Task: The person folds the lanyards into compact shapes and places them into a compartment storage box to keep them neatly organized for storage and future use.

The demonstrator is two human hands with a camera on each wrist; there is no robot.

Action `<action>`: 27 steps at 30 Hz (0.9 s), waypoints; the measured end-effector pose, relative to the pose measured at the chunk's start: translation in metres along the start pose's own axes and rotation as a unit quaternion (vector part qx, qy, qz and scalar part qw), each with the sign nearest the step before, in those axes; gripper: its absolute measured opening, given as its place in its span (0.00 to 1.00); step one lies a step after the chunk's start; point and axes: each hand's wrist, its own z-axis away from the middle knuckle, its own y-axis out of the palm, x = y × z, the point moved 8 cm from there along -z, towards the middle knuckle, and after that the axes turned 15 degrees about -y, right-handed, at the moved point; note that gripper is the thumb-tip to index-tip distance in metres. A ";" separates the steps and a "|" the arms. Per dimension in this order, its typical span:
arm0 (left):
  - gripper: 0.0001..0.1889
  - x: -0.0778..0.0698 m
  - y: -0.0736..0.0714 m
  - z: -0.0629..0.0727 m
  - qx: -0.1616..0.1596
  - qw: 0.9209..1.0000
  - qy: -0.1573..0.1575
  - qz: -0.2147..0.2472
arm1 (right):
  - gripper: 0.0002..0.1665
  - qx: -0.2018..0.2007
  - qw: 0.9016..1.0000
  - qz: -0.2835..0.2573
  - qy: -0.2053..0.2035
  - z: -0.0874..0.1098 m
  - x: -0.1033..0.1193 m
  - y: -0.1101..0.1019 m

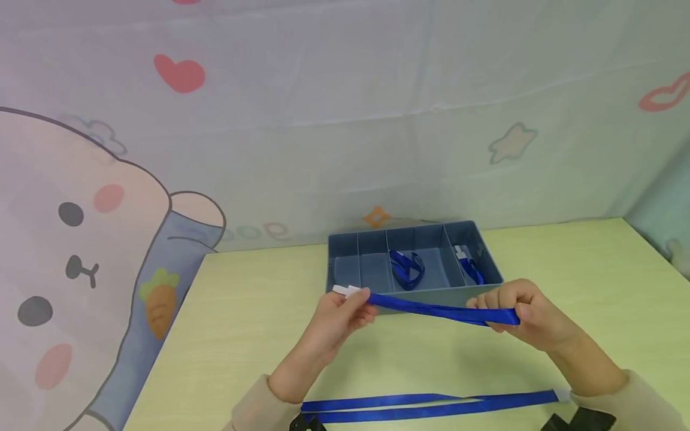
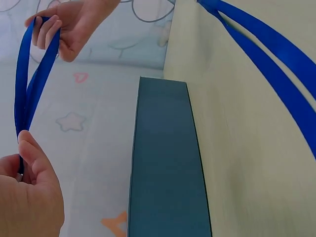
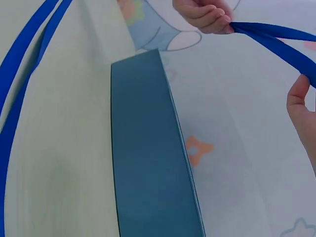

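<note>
Blue lanyard (image 1: pixel 431 308): stretched above the table (image 1: pixel 259 311), on the near side of the tray.
Left hand (image 1: pixel 342 314): I see it pinching beside the white clips (image 1: pixel 349 291).
Right hand (image 1: pixel 533 314): grasps the looped end; loosening could let strands twist.
Tray (image 1: pixel 447 296): at the table's back edge; its rim might snag sagging ribbon.
Second lanyard (image 1: pixel 431 413): nearer me; a sleeve (image 1: pixel 628 398) could drag it.
</note>
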 end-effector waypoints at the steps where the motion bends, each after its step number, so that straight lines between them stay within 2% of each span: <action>1: 0.11 0.000 0.000 0.000 0.000 1.000 0.002 -0.001 | 0.16 -0.009 1.000 0.007 0.002 0.002 0.001 -0.003; 5: 0.10 -0.003 -0.004 0.001 -0.023 0.999 0.026 0.007 | 0.15 -0.046 0.997 0.065 0.023 0.015 0.004 -0.018; 7: 0.09 -0.005 -0.007 0.002 -0.039 0.998 0.040 0.016 | 0.17 -0.079 0.987 0.125 0.057 0.024 0.005 -0.028; 8: 0.09 -0.007 -0.008 0.002 -0.045 0.998 0.047 0.020 | 0.19 -0.096 0.979 0.159 0.079 0.029 0.006 -0.033; 10: 0.08 -0.009 -0.010 0.003 -0.054 0.997 0.056 0.026 | 0.21 -0.138 0.957 0.218 0.132 0.039 0.005 -0.044; 12: 0.08 -0.010 -0.011 0.004 -0.061 0.996 0.063 0.030 | 0.22 -0.174 0.935 0.250 0.179 0.048 0.004 -0.052; 15: 0.08 -0.009 -0.011 0.004 -0.065 0.995 0.065 0.035 | 0.20 -0.214 0.913 0.268 0.220 0.057 0.004 -0.059; 18: 0.08 -0.007 -0.013 0.004 -0.072 0.995 0.066 0.037 | 0.19 -0.240 0.899 0.279 0.237 0.061 0.005 -0.062; 20: 0.08 -0.006 -0.014 0.004 -0.078 0.994 0.065 0.040 | 0.18 -0.256 0.893 0.282 0.241 0.063 0.006 -0.064; 24: 0.06 -0.004 -0.015 0.004 -0.083 0.993 0.064 0.052 | 0.18 -0.298 0.890 0.258 0.232 0.064 0.007 -0.066; 25: 0.06 -0.004 -0.015 0.004 -0.084 0.993 0.066 0.052 | 0.19 -0.307 0.886 0.259 0.233 0.064 0.007 -0.067; 27: 0.07 -0.004 -0.014 0.005 -0.083 0.993 0.068 0.051 | 0.19 -0.322 0.871 0.276 0.248 0.066 0.008 -0.068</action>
